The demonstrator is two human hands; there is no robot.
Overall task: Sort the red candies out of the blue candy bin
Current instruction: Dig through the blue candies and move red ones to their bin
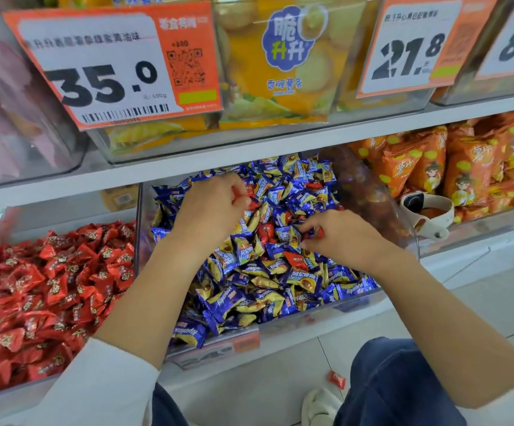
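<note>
A red candy lay on the floor near a shoe. Above it, the blue candy bin held blue candies with red ones scattered among them. The right hand pinched a red candy at its fingertips; the left hand, farther in, curled around red wrappers. A bin of red candies sat just left.
</note>
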